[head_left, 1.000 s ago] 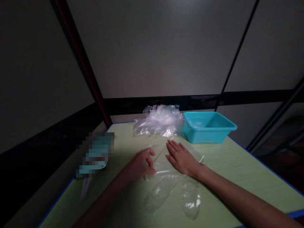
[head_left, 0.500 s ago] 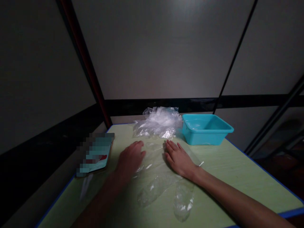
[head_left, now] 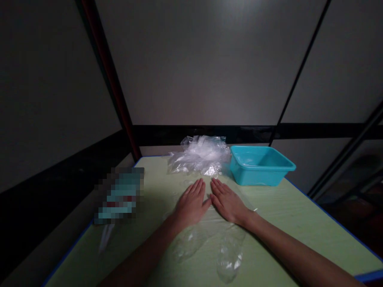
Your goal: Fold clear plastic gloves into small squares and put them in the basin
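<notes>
A thin clear plastic bag [head_left: 229,255] lies spread on the table, its two handle-like strips pointing toward me. My left hand [head_left: 193,202] rests flat on the bag, palm down, fingers stretched forward. Beside it my right hand [head_left: 229,202] is also palm down on the plastic, fingers out and the two thumbs nearly touching. Neither hand grips anything. Just beyond my fingertips sits a crumpled heap of clear plastic bags [head_left: 200,154]. The parts of the bag under my palms are hidden.
A turquoise plastic basin [head_left: 259,176] stands at the back right of the pale green table [head_left: 287,211], which has a blue edge. On the left lies a blurred-out flat object [head_left: 119,195], with a whitish strip [head_left: 106,238] near it. Wall panels rise behind the table.
My left hand has moved right and come down flat onto the bag, next to the right hand. The right hand has stayed in nearly the same place.
</notes>
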`<state>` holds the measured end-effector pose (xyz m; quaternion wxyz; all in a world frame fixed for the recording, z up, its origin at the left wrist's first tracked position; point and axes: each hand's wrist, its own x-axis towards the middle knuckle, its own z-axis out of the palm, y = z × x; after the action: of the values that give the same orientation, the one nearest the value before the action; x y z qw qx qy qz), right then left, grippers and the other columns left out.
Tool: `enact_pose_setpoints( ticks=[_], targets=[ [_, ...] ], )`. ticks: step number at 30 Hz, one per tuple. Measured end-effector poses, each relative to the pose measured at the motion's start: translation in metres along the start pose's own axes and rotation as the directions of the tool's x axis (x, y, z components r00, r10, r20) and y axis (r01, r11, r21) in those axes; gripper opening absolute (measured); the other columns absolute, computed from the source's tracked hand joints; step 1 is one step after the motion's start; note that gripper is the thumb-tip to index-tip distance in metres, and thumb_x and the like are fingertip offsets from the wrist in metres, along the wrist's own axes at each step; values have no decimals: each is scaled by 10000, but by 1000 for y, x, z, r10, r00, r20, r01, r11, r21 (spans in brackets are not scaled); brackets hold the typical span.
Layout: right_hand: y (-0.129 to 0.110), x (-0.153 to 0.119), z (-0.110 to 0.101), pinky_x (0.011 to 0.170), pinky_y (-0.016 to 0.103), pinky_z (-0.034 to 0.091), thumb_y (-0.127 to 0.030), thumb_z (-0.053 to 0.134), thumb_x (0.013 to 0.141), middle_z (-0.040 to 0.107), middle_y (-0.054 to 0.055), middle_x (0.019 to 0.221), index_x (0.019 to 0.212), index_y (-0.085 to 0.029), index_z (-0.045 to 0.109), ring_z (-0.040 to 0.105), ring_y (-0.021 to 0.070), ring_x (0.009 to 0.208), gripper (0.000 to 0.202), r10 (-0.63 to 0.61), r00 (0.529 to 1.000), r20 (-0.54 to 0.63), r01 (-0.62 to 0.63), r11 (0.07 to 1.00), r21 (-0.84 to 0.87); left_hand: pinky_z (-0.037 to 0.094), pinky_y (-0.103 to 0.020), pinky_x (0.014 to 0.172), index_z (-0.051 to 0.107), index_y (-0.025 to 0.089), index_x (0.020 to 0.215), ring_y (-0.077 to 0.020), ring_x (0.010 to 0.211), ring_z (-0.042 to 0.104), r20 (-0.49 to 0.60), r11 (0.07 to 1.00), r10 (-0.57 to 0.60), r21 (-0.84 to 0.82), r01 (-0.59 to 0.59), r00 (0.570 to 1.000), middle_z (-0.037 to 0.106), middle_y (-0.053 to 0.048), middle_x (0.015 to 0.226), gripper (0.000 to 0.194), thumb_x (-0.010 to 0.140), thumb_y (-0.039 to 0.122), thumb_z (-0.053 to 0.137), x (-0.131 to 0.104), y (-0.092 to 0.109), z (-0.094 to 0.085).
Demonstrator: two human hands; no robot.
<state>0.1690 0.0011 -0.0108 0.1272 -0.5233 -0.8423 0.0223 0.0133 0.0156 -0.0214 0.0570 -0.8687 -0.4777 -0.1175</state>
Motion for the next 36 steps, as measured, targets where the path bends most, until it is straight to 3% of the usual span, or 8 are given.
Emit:
enact_pose_setpoints(
  ticks=[13,21,27,29,32,36],
  targets=[
    [0,-1,0,1033,366,193,-427,166,884,215,150,1369,1297,-9,289,154,213,1275,601,4,1000,4,-4,1000,-19,261,-341,1007,367,41,1239,-199,1240,280,-1,994,-69,79,69,998,325,-146,1334,502,857,354,279,-15,-47,-7],
    [-1,0,-2,1032,370,191,-423,178,883,209,155,1370,1298,-8,286,153,216,1275,596,5,1000,18,-5,1000,-13,278,-377,984,385,27,1218,-231,1231,295,-35,979,-178,92,181,983,347,-174,1318,495,861,347,264,-21,-64,-5],
    [-3,0,-6,1027,379,195,-403,201,882,201,157,1373,1304,-16,275,152,228,1274,578,2,1000,18,-2,1000,-4,288,-362,988,406,-24,1180,-219,1217,323,-72,966,-258,-13,257,964,406,-204,1270,474,862,270,214,-16,-67,-12],
    [-6,0,-10,1028,385,185,-385,214,881,194,152,1377,1309,-28,269,150,231,1274,560,9,1000,17,-9,1000,-6,280,-337,1002,385,-15,1202,-193,1227,307,-124,972,-232,-61,226,965,393,-186,1287,472,861,256,203,-14,-63,-17],
    [-9,2,-15,1034,381,166,-346,235,878,202,149,1377,1310,-33,269,151,228,1275,534,-5,1000,4,5,1000,-17,268,-329,1015,388,43,1217,-172,1226,310,-170,995,-91,-63,82,981,386,-142,1304,449,862,263,219,-13,-53,-18],
    [-11,3,-17,1034,371,177,-311,247,874,218,144,1374,1309,-33,273,167,219,1272,517,-16,1000,1,16,1000,-8,308,-355,988,427,41,1183,-202,1200,355,-117,1000,-2,17,4,993,421,-167,1272,436,853,278,268,-15,-45,-10]
  ],
)
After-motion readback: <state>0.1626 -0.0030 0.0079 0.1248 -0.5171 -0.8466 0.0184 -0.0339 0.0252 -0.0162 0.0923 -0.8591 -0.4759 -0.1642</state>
